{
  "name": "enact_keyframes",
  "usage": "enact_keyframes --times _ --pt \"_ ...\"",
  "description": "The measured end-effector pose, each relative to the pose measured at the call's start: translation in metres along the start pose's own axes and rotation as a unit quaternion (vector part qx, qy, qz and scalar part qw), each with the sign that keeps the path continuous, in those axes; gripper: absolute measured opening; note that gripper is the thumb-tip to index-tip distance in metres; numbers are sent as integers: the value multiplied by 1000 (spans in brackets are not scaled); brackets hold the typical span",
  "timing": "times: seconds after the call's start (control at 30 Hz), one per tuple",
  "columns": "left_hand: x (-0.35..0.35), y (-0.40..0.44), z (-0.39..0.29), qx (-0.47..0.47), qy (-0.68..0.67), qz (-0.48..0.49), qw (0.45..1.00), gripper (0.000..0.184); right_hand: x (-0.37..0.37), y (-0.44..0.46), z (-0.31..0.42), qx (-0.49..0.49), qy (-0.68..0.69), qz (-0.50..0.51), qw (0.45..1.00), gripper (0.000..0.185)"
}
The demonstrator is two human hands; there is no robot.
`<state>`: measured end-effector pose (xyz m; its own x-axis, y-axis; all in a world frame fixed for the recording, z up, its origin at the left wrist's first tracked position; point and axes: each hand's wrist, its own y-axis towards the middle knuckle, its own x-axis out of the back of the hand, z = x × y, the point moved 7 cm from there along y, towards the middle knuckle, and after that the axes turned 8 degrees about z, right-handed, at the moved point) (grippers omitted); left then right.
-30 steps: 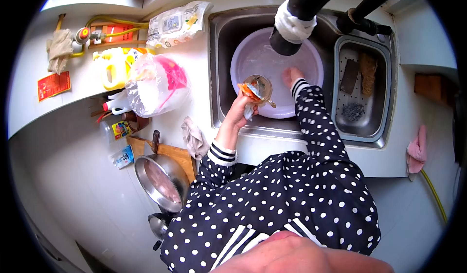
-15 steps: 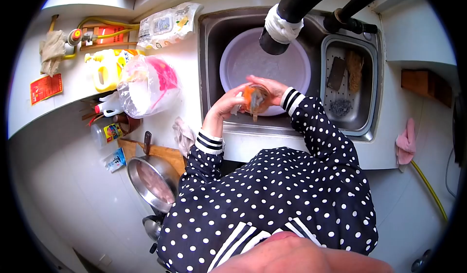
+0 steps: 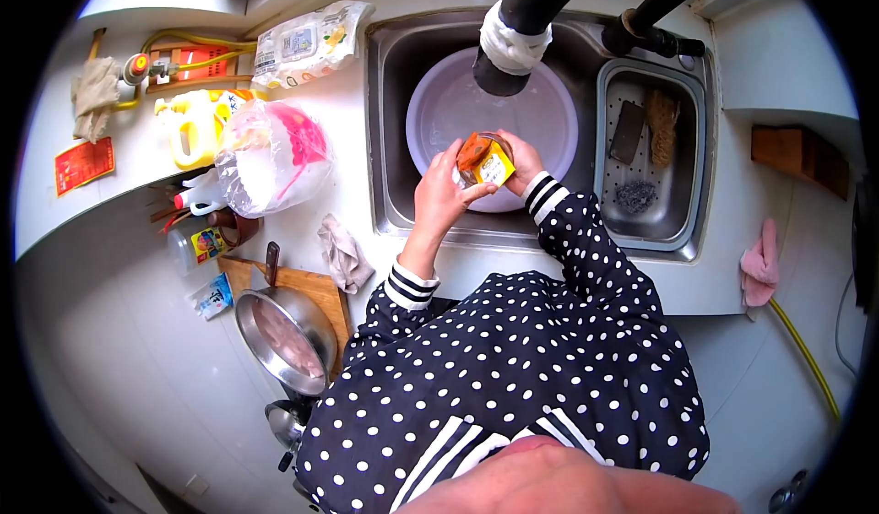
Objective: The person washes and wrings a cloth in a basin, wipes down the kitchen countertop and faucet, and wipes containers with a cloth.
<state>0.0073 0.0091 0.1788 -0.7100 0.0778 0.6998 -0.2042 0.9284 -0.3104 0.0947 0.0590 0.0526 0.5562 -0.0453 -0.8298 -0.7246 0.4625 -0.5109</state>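
Over the front of a pale lilac basin in the sink, both my hands hold a small jar with a yellow label and orange colour at its upper left. My left hand grips it from the left, fingers curled round its side. On the other side, my right hand is closed round its right edge. Something whitish shows by my left fingers; I cannot tell what it is. A thick black pipe wrapped in white hangs just above the basin.
Right of the basin, a drain tray holds a dark block, a brown scrubber and steel wool. Left on the counter are a wipes pack, a yellow jug, a plastic bag, a cloth and a steel pot.
The jar has turned so its yellow label now faces up. My left hand has shifted round its side, and both hands still hold it. The view has moved slightly.
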Motion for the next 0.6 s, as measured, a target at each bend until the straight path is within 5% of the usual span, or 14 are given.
enact_keyframes --times 0.13,0.23,0.37,0.4,0.5,0.6 --pt "-21 -3 31 54 -247 84 964 50 23 9 4 -2 30 -36 999 27" --pt "-21 -3 15 -57 -127 84 987 42 22 12 10 -9 15 -27 999 29" --pt "-30 2 35 69 -36 20 997 30 1 10 6 -5 -39 10 999 34" --pt "-31 6 35 15 -40 23 999 26 -1 12 6 -1 -58 25 998 35" --pt "-53 -4 61 155 -296 134 933 24 -3 14 -1 -44 -111 69 990 38" --pt "-50 -8 79 165 -281 124 937 14 15 32 -10 -94 -241 71 963 40"
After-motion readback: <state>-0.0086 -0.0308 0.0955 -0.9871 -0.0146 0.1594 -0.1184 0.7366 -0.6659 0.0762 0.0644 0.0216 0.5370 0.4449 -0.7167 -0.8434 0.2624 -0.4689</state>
